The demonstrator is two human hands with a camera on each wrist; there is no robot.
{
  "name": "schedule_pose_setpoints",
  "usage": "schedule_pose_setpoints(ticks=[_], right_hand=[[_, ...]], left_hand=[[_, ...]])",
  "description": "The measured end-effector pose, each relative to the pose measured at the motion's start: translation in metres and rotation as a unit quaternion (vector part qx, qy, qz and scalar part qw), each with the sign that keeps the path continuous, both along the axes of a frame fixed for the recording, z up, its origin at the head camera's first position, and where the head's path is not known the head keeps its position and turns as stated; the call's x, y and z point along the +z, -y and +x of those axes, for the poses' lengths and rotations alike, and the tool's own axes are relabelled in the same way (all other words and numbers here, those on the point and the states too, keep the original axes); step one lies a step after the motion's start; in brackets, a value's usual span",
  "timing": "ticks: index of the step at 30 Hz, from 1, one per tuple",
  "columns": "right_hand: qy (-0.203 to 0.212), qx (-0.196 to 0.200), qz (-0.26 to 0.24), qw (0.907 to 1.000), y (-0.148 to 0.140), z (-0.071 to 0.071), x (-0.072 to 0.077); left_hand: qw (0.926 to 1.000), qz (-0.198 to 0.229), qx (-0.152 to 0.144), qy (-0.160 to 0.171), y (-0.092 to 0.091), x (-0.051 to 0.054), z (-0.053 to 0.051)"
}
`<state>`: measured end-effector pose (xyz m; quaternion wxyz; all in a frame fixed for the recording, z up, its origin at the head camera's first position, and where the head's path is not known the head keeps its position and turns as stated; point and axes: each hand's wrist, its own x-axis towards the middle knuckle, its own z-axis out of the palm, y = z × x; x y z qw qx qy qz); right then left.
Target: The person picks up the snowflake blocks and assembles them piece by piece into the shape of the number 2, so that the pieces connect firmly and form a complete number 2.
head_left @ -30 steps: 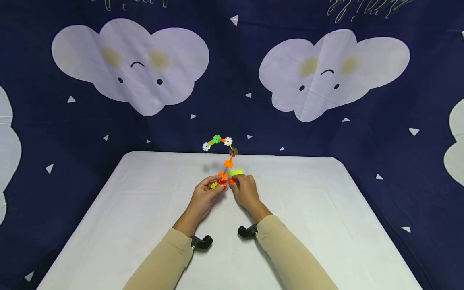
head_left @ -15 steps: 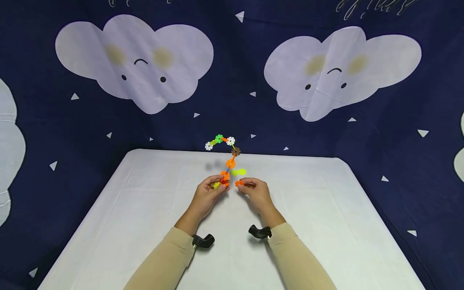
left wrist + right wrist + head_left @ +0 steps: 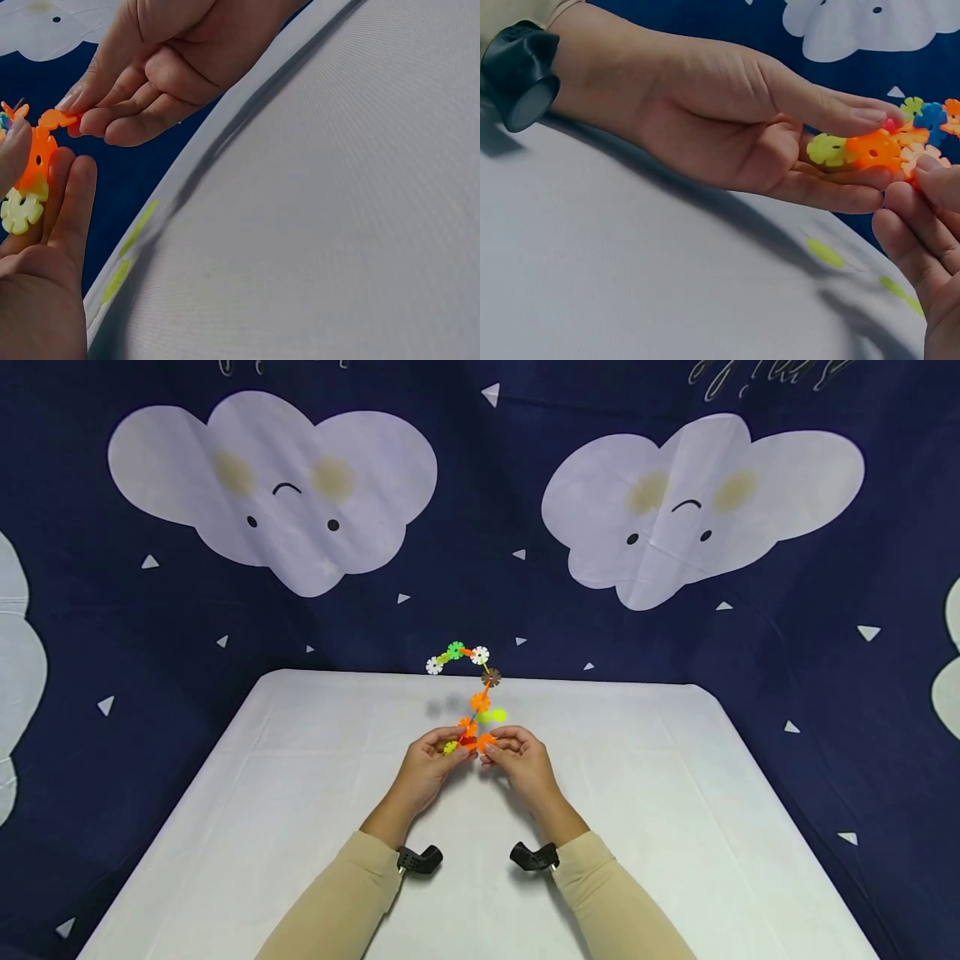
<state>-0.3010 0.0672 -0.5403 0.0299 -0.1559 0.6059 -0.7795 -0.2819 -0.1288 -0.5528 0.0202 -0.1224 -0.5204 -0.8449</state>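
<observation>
In the head view, my left hand (image 3: 420,772) pinches the lower end of a chain of notched flower discs, its fingers around red and orange pieces beside a yellow disc (image 3: 450,747). The chain curves up through an orange disc (image 3: 480,702), a brown disc (image 3: 491,677) and a green disc (image 3: 455,650) to a white end disc (image 3: 434,666). My right hand (image 3: 529,774) pinches an orange disc (image 3: 486,742) against the held end. The left wrist view shows this orange disc (image 3: 57,118) at the cluster's edge; whether the two are joined, I cannot tell.
Two yellow-green discs (image 3: 498,716) lie on the white-covered table (image 3: 637,760) just beyond my right hand. A dark blue cloth with clouds (image 3: 705,510) hangs behind the table's far edge. Black cameras are strapped at both wrists.
My right hand moved away to the right with the orange disc, then came back left, bringing it up to the chain's held end. My left hand has kept its grip, nearly still.
</observation>
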Motion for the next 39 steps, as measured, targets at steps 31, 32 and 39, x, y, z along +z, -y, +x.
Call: schedule_pose_setpoints(ticks=[31, 32, 39], right_hand=[[-0.042, -0.011, -0.052, 0.9977, 0.006, 0.010, -0.002], [-0.044, -0.008, -0.052, 0.9976, 0.005, 0.011, -0.003], [-0.055, -0.001, -0.058, 0.9968, 0.005, 0.011, -0.005]], left_hand=[[0.9984, -0.046, -0.003, -0.033, 0.002, 0.000, 0.003], [0.9982, -0.050, -0.001, -0.035, 0.002, 0.000, 0.003], [0.9971, -0.058, 0.011, -0.048, 0.001, 0.000, 0.004]])
